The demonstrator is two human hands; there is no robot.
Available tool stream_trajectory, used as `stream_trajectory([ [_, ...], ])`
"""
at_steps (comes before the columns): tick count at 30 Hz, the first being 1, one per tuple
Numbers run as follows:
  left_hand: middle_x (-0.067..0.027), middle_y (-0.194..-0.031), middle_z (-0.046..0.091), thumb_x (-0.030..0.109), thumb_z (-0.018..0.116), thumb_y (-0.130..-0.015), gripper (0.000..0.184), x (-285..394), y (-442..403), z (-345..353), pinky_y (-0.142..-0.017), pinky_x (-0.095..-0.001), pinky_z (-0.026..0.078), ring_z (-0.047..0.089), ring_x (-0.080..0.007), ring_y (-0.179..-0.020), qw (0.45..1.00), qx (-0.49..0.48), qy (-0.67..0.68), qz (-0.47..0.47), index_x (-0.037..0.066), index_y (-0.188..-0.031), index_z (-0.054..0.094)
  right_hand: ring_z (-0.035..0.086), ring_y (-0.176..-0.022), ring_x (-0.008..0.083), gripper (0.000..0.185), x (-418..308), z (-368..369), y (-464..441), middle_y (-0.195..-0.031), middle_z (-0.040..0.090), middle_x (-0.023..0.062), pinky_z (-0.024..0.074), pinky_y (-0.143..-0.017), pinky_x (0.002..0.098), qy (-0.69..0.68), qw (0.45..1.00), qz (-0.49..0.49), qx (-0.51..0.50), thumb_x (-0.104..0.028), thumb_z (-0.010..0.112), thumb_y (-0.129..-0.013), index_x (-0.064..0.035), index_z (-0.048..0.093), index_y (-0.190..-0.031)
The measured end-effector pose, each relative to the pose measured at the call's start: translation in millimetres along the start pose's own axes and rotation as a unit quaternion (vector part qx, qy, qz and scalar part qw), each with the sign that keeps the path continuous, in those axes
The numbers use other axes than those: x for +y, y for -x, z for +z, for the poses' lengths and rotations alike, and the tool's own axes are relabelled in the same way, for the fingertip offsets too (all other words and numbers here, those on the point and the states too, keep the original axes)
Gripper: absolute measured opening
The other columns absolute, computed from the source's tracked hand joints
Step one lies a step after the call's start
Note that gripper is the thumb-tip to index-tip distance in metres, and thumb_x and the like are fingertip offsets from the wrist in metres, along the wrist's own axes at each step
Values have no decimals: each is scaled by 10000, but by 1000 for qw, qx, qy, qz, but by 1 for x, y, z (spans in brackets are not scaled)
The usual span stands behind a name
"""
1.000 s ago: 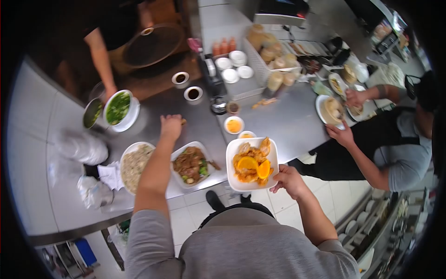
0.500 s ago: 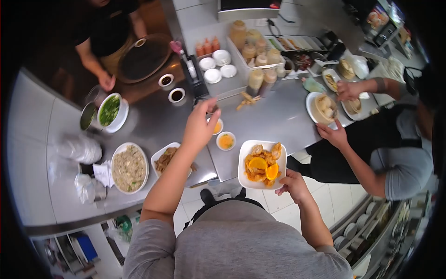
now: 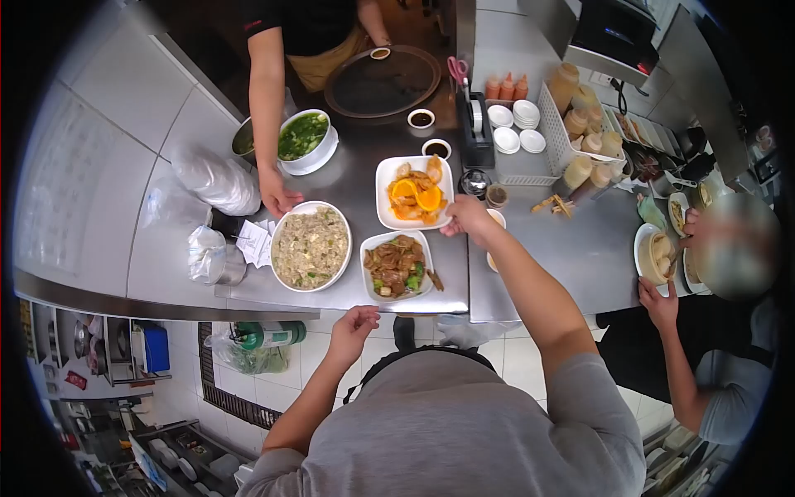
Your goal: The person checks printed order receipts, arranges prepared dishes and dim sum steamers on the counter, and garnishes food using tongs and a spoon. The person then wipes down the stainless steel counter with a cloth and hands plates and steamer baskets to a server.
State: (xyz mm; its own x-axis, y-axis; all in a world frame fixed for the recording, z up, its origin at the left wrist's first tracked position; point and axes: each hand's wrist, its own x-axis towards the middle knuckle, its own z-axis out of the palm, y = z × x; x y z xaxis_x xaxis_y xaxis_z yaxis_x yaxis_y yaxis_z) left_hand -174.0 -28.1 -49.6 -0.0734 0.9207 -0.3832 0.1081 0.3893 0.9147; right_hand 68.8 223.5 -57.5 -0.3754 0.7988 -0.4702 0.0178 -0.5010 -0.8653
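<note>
My right hand (image 3: 470, 218) grips the right rim of a white square plate (image 3: 383, 199) of glazed fried pieces (image 3: 414, 192) topped with orange slices. The plate is over the steel counter, just behind a white dish of brown meat and broccoli (image 3: 396, 265); I cannot tell if it rests there. My left hand (image 3: 354, 328) is in front of the counter's edge, below the meat dish, its fingers loosely bent and holding nothing. A large bowl of fried rice (image 3: 311, 247) stands left of both dishes. Another person's hand (image 3: 280, 197) reaches to the rice bowl's upper left rim.
A bowl of green soup (image 3: 303, 137) stands behind the rice. The person across holds a round dark tray (image 3: 383, 80). Two sauce cups (image 3: 421, 119) sit nearby. On the right are a basket of bottles (image 3: 580, 124) and a co-worker handling a bamboo steamer (image 3: 654, 255).
My right hand has carried the orange-topped plate left and over the counter. My left hand has drawn back to the front edge. The person across has reached toward the rice. My view has shifted left.
</note>
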Motion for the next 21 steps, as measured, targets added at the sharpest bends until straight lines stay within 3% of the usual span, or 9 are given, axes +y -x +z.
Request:
stream_trajectory([
  [5,-93,-972,619,31,529,-868,234,-14,-4,-50,-793,-273,469,591,-151,-849,1000,-6,-16,-21,-13,-1098,545,613,-560,205,235,6,29,-63,-750,582,132,513,-489,277,76,995,62,-17,-47,485,-800,51,483,-1013],
  [9,-86,-985,619,54,530,-865,247,-28,-15,-72,-782,-270,460,589,-145,-848,997,-52,1,-53,-6,-1104,544,620,-604,198,279,32,30,-78,-755,592,117,512,-510,306,116,986,108,-43,-136,535,-837,33,498,-1055],
  [10,-86,-986,621,65,533,-865,250,-30,-20,-75,-779,-265,456,587,-141,-844,996,-71,5,-58,-5,-1104,545,618,-619,180,284,26,33,-58,-781,619,111,511,-540,307,183,981,68,-1,-215,544,-858,22,546,-1013],
  [11,-86,-986,622,76,536,-864,253,-30,-27,-78,-775,-260,453,586,-138,-840,994,-89,9,-60,-5,-1104,546,621,-625,169,304,21,32,-38,-765,630,106,509,-546,301,467,883,-46,-15,-256,543,-861,18,564,-990],
  [13,-86,-987,618,89,527,-866,271,-27,-41,-80,-780,-264,450,585,-140,-839,991,-112,25,-65,-2,-1121,537,622,-608,156,316,16,36,7,-709,636,98,503,-533,292,659,751,-25,-32,-291,566,-851,15,592,-925],
  [14,-85,-987,616,96,523,-867,279,-25,-47,-81,-783,-266,449,585,-141,-838,989,-125,33,-70,0,-1129,532,621,-586,153,304,16,45,32,-669,631,97,498,-514,290,596,796,105,-32,-285,590,-839,16,602,-884],
  [16,-84,-997,606,105,517,-871,311,-24,-61,-82,-780,-270,455,586,-145,-843,984,-150,26,-91,6,-1166,504,608,-522,159,256,17,68,84,-599,607,96,482,-468,293,391,906,158,-24,-217,650,-789,31,598,-820],
  [19,-99,-1050,589,127,498,-888,382,-19,-79,-79,-796,-292,471,595,-175,-903,973,-187,39,-129,24,-1247,421,617,-527,202,192,24,62,93,-618,608,120,485,-489,319,429,891,80,122,-119,653,-749,7,596,-883],
  [21,-123,-1079,574,133,486,-895,438,-16,-87,-76,-809,-312,488,604,-206,-934,964,-201,73,-157,27,-1297,349,622,-608,292,154,18,47,78,-661,614,157,489,-558,382,552,801,-122,195,-118,628,-758,-17,597,-871],
])
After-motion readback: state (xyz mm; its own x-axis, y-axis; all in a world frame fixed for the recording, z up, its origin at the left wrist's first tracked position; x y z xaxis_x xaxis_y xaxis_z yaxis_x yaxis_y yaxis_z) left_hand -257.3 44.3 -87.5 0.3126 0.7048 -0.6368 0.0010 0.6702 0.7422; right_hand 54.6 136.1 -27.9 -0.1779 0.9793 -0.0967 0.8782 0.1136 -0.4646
